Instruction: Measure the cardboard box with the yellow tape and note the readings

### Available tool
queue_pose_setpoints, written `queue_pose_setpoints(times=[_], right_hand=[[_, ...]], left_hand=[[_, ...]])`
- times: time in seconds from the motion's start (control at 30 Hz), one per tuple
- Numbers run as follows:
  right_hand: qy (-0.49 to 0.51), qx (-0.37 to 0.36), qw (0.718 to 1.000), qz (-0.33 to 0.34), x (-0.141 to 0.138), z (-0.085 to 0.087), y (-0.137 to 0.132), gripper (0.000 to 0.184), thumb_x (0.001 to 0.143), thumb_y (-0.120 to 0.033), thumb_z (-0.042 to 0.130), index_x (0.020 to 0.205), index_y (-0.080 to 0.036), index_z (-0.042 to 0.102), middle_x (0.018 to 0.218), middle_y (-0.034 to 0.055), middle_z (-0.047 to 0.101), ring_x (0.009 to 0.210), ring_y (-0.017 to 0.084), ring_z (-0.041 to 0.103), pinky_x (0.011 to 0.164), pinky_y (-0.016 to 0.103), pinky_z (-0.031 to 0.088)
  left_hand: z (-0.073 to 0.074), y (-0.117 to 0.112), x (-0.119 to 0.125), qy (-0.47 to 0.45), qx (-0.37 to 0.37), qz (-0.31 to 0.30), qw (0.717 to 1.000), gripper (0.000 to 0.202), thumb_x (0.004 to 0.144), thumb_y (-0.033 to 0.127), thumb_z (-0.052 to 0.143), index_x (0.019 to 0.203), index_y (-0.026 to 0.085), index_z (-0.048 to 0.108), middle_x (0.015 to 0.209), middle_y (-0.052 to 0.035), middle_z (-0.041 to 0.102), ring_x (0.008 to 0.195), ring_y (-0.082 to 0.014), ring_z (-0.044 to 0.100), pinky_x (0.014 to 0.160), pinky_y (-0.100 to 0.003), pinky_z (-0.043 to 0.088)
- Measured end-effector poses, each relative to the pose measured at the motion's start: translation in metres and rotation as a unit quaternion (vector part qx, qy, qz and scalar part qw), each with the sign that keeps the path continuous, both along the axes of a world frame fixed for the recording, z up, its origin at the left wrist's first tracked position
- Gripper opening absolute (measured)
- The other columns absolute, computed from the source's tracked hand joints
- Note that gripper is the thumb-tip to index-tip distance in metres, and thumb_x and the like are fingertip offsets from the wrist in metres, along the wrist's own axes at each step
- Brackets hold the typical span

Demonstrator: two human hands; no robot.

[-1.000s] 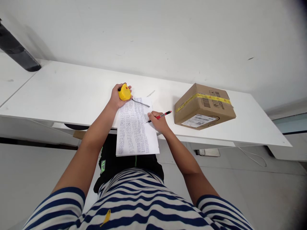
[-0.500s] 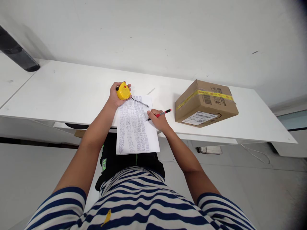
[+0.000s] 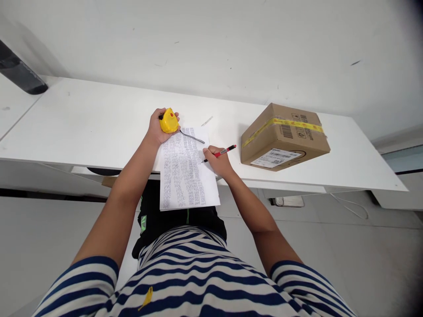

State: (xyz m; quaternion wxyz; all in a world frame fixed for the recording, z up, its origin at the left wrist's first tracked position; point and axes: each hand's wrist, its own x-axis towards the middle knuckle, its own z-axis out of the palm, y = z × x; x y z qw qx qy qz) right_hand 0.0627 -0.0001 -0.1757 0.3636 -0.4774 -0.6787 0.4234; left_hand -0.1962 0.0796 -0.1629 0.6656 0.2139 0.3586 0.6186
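Note:
A yellow tape measure (image 3: 169,121) with a red button sits in my left hand (image 3: 155,127), fingers wrapped round it, above the top left of the paper. From it a dark wrist strap (image 3: 193,137) trails over the sheet. My right hand (image 3: 218,162) grips a red and black pen (image 3: 225,151), its tip at the right part of the paper. The white paper (image 3: 211,196) carries several columns of small blue handwriting. Its lower part hangs past the table's front edge, over my lap.
A taped cardboard box (image 3: 286,138) with a white label stands to the right on the white table (image 3: 109,119). Behind it rises a white wall (image 3: 205,48). A dark post (image 3: 23,70) is at the far left, and a cable (image 3: 350,212) lies on the floor at right.
The view has shifted slightly, so the table and box sit a little higher. My right hand has moved very little with the pen; my left hand keeps the tape measure.

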Motion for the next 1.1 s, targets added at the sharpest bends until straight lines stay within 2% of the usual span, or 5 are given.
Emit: queue_pose_setpoints(times=[0.47,0.63,0.8,0.97,1.1], right_hand=[[0.017,0.028,0.999,-0.025,0.0,-0.004,0.003,0.046,0.093,-0.055,0.058,0.061,-0.025,0.045,0.061,-0.0019,0.047,0.064,0.016,0.045,0.064,0.033,0.036],[-0.089,0.138,0.984,-0.063,-0.012,-0.006,0.008,0.029,0.102,-0.04,0.05,0.11,-0.022,0.072,0.11,0.01,0.069,0.095,0.023,0.064,0.086,0.037,0.052],[-0.173,0.189,0.965,-0.057,-0.022,-0.006,0.017,0.059,0.098,-0.023,0.05,0.156,-0.018,0.047,0.137,0.0187,0.06,0.107,0.028,0.068,0.086,0.042,0.059],[-0.113,0.396,0.903,-0.118,0.005,-0.001,0.006,0.07,0.092,-0.06,0.065,0.151,-0.027,0.047,0.151,0.021,0.052,0.145,0.037,0.052,0.117,0.06,0.05],[-0.155,0.452,0.865,-0.154,0.049,0.008,-0.018,0.064,0.078,-0.076,0.074,0.126,-0.036,0.063,0.142,0.0129,0.06,0.147,0.041,0.049,0.127,0.071,0.03]], left_hand=[[-0.001,0.003,0.002,-0.004,0.004,0.015,1.0,0.028,0.075,0.041,0.075,0.091,0.023,0.059,0.083,-0.0044,0.068,0.085,-0.0221,0.071,0.07,-0.033,0.06],[0.016,-0.002,0.002,0.008,-0.006,0.004,1.0,0.02,0.077,0.04,0.068,0.088,0.024,0.061,0.082,-0.0005,0.072,0.072,-0.015,0.071,0.064,-0.028,0.06],[0.066,-0.024,0.032,-0.007,0.073,0.048,0.996,0.017,0.09,0.04,0.056,0.085,0.025,0.062,0.082,0.0011,0.071,0.078,-0.0132,0.072,0.069,-0.025,0.06],[0.111,-0.085,0.1,0.069,0.121,-0.113,0.984,0.026,0.096,0.05,0.06,0.093,0.026,0.069,0.1,-0.0041,0.076,0.092,-0.0188,0.073,0.077,-0.032,0.064],[0.123,-0.115,0.149,0.093,0.131,-0.303,0.94,0.046,0.094,0.069,0.061,0.103,0.026,0.074,0.091,-0.006,0.075,0.072,-0.018,0.071,0.057,-0.029,0.055]])
